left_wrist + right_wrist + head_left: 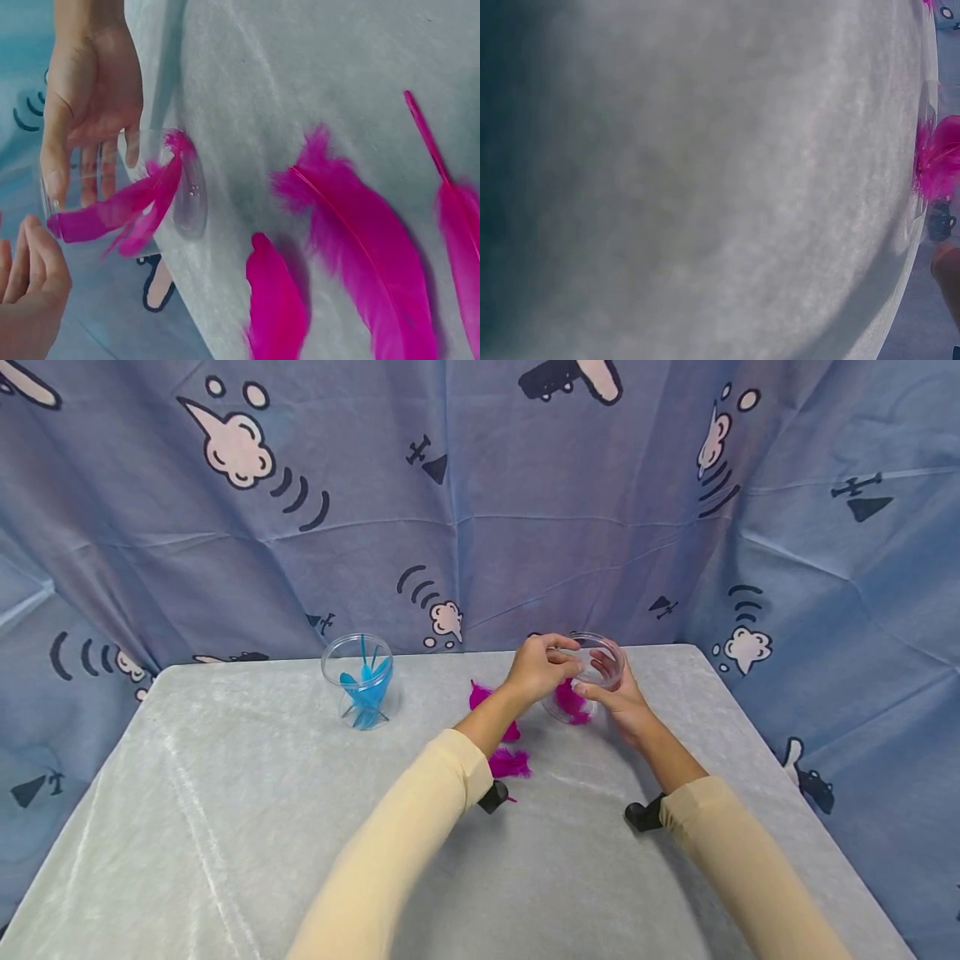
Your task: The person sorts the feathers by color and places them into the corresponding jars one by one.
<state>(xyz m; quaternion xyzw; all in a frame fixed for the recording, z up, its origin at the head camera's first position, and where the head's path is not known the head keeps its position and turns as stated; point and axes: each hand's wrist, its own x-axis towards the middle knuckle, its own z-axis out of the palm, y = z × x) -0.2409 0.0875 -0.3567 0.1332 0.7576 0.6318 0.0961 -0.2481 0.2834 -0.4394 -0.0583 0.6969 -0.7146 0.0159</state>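
Note:
In the head view, my right hand [626, 702] holds a clear plastic cup [611, 652] by its side, thumb in front and fingers behind. Inside the cup are magenta feathers [572, 703]; the left wrist view shows a pair of feathers [154, 199] leaning through it. My left hand [543, 667] is at the cup's mouth, thumb and fingers apart at the rim. Below and left of it, more magenta feathers [510, 763] lie on the table, partly hidden by the left arm. The left wrist view shows several of these loose feathers [367, 247] spread out.
Another clear cup [357, 643], holding blue feathers [367, 692], stands at the back left of the table. A pale cloth covers the tabletop [225, 827]. Behind its far edge hangs a blue patterned curtain [517, 543]. Black wrist cameras [493, 796] sit under both wrists.

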